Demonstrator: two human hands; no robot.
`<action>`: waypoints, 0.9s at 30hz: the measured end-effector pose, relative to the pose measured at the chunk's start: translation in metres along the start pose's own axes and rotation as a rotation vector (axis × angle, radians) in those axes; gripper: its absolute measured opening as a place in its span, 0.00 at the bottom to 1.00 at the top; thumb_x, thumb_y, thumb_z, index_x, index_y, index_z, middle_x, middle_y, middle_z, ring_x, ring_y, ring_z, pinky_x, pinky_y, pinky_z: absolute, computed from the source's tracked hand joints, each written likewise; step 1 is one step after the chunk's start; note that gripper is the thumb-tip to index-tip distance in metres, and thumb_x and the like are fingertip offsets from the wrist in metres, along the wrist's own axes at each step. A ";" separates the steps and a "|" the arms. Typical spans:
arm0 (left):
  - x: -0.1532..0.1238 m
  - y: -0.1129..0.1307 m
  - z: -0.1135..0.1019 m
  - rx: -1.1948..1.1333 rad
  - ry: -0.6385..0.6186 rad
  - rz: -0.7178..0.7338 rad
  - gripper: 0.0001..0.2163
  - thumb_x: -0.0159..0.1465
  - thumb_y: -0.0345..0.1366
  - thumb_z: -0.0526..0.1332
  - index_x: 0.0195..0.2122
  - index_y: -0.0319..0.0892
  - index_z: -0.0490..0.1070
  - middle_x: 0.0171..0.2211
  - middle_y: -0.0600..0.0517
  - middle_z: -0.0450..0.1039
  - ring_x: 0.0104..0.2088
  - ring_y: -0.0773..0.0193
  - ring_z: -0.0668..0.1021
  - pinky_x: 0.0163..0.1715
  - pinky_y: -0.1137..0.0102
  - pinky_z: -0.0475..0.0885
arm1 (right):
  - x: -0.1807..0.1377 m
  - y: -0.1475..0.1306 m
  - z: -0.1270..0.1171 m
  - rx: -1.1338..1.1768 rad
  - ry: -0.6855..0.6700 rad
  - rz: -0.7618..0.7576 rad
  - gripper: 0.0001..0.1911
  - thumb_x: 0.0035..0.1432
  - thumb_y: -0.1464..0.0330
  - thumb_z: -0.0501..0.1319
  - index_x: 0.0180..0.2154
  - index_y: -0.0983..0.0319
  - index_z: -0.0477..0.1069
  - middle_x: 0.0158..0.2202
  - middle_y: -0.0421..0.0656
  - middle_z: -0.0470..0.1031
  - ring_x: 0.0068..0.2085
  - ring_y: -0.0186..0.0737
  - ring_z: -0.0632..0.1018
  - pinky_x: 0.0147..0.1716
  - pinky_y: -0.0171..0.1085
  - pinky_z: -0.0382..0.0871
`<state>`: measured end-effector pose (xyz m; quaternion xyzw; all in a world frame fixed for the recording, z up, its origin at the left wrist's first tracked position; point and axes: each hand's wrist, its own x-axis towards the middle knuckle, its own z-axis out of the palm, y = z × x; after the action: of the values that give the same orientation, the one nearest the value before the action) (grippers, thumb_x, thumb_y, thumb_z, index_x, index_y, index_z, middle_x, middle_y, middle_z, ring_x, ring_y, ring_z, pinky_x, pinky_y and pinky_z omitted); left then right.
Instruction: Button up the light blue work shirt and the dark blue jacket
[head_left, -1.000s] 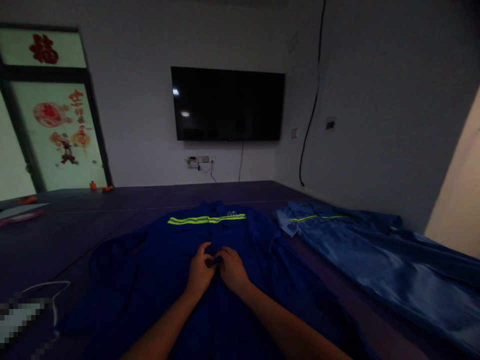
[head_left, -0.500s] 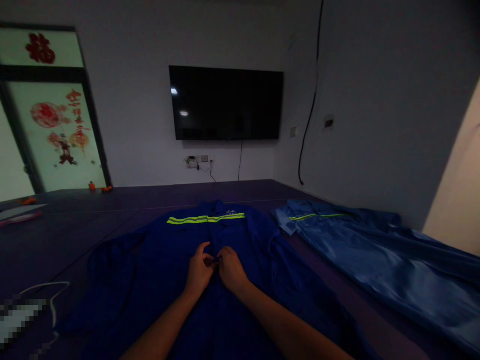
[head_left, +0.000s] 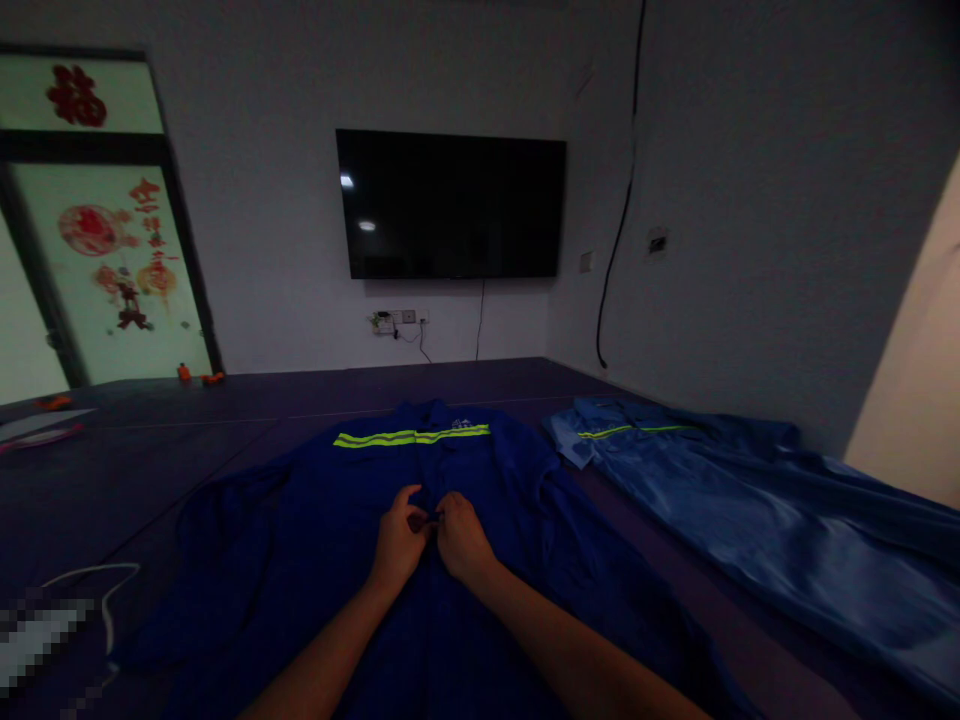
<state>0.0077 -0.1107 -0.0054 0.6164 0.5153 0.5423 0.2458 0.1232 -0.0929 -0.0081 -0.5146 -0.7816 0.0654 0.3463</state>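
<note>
A dark blue work jacket (head_left: pixel 337 520) with a yellow-green reflective stripe across the chest lies spread out in front of me, collar away from me. My left hand (head_left: pixel 400 535) pinches the fabric at its front edge, just below the stripe. Close beside it, my right hand (head_left: pixel 463 538) grips the same front placket, fingertips almost touching the left ones. The fingers hide whatever small part of the placket lies between them.
To the right lies a lighter blue garment (head_left: pixel 720 500) with a thin reflective stripe. A white cable (head_left: pixel 109 600) and a pixelated object (head_left: pixel 37 640) are at the lower left. Orange items (head_left: pixel 212 379) sit near the door. A television (head_left: pixel 454 205) hangs on the far wall.
Both hands stay at the same spot on the placket, with only a very slight shift of the fingers. The garments have not moved.
</note>
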 end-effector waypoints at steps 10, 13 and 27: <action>0.001 -0.004 0.002 0.005 0.002 0.009 0.23 0.48 0.27 0.58 0.48 0.40 0.63 0.26 0.53 0.72 0.30 0.65 0.76 0.32 0.71 0.70 | 0.000 -0.003 -0.005 0.008 -0.009 0.021 0.15 0.47 0.81 0.48 0.35 0.67 0.67 0.37 0.50 0.70 0.43 0.41 0.70 0.43 0.36 0.61; 0.001 -0.005 0.002 0.005 0.005 0.013 0.24 0.48 0.27 0.59 0.48 0.40 0.62 0.26 0.53 0.72 0.29 0.65 0.76 0.32 0.71 0.69 | 0.001 -0.002 -0.005 0.013 -0.019 0.013 0.15 0.48 0.80 0.48 0.35 0.66 0.68 0.37 0.49 0.70 0.43 0.41 0.70 0.43 0.36 0.61; 0.000 0.003 0.001 0.051 0.018 -0.005 0.22 0.48 0.25 0.58 0.47 0.40 0.63 0.25 0.54 0.73 0.26 0.66 0.75 0.28 0.74 0.67 | 0.001 -0.002 -0.008 0.047 -0.003 0.027 0.14 0.47 0.80 0.48 0.33 0.65 0.68 0.37 0.49 0.70 0.42 0.40 0.71 0.42 0.35 0.62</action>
<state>0.0094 -0.1114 -0.0034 0.6163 0.5328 0.5338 0.2268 0.1264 -0.0951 -0.0002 -0.5166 -0.7735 0.0891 0.3561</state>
